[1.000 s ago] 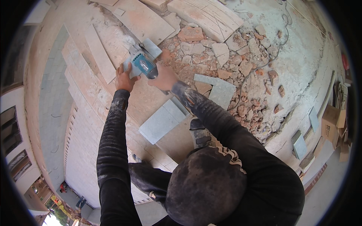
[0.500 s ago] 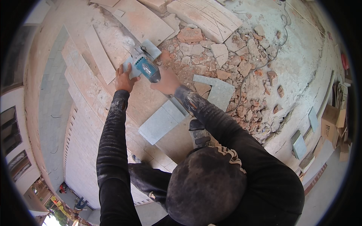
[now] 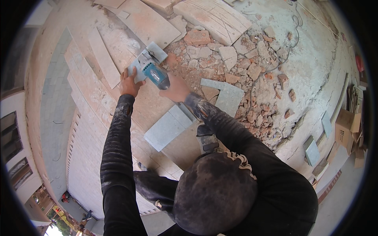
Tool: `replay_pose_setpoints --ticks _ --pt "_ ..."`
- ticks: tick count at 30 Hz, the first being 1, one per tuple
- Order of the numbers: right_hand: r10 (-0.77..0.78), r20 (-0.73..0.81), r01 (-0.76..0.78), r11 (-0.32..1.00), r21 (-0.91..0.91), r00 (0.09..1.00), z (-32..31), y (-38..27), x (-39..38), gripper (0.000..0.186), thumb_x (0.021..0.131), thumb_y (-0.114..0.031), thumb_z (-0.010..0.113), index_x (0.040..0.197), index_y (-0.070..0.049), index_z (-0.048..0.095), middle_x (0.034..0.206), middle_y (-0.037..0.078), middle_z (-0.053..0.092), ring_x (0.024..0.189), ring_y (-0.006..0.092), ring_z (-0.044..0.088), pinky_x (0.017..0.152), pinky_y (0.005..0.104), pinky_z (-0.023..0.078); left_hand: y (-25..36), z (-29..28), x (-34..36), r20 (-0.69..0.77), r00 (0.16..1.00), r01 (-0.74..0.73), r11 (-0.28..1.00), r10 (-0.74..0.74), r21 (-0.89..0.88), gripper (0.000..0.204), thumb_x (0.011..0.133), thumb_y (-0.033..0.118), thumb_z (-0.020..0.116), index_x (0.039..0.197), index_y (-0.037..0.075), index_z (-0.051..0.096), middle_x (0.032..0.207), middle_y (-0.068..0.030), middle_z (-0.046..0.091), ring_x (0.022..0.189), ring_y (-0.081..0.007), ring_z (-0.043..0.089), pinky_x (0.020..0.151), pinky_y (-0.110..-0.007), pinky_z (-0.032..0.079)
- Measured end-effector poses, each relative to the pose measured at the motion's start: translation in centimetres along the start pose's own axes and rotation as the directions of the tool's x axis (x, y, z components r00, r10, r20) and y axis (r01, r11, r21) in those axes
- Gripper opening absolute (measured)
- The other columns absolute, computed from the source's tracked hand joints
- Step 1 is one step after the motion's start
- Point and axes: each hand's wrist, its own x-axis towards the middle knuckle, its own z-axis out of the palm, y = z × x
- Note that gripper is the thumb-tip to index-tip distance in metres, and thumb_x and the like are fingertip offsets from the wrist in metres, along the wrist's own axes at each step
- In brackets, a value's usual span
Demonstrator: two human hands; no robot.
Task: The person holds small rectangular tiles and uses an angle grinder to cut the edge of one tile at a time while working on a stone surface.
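Observation:
My right hand [image 3: 175,88] is wrapped round a teal angle grinder [image 3: 156,76], whose silver head and disc [image 3: 146,58] are over a small light blue-grey tile [image 3: 158,51]. My left hand [image 3: 130,80] grips the near left end of that tile, beside the tool, with fingers bent over it. The tile lies on pale dusty slabs [image 3: 143,21]. Below my hands lie more blue-grey tiles [image 3: 167,128], and an L-shaped tile piece [image 3: 230,96] rests to the right.
Broken rubble [image 3: 246,67] spreads to the right, crossed by a grey cable [image 3: 294,33]. Cardboard boxes [image 3: 345,128] and tiles [image 3: 312,151] are at the right edge. A building wall with windows [image 3: 11,137] stands left. A small distant person in red [image 3: 65,198] is at lower left.
The grinder and my right hand have shifted slightly right and back toward me. My left hand stays in nearly the same place on the tile.

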Motion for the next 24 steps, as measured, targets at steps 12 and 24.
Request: replay_pose_setpoints --ticks 12,24 --pt "-0.007 0.02 0.007 1.0 0.004 1.0 -0.1 0.5 -0.6 0.065 0.068 -0.033 0.076 0.117 0.002 0.052 0.095 0.026 0.066 0.091 0.0428 0.065 0.08 0.0469 0.051 -0.1 0.1 0.0 -0.002 1.0 -0.011 1.0 0.011 0.005 0.08 0.07 0.031 0.084 0.141 0.013 0.052 0.149 -0.0248 0.038 0.135 -0.0439 0.038 0.11 -0.045 0.039" --pt "0.033 0.042 -0.031 0.999 -0.027 0.999 -0.6 0.1 -1.4 0.065 0.068 -0.033 0.075 0.117 0.003 0.052 0.096 0.027 0.066 0.092 0.043 0.065 0.08 0.0465 0.051 -0.5 0.3 0.1 0.008 1.0 -0.011 1.0 0.011 -0.013 0.083 0.07 0.034 0.083 0.143 0.014 0.05 0.149 -0.028 0.037 0.135 -0.0444 0.039 0.112 -0.045 0.036"
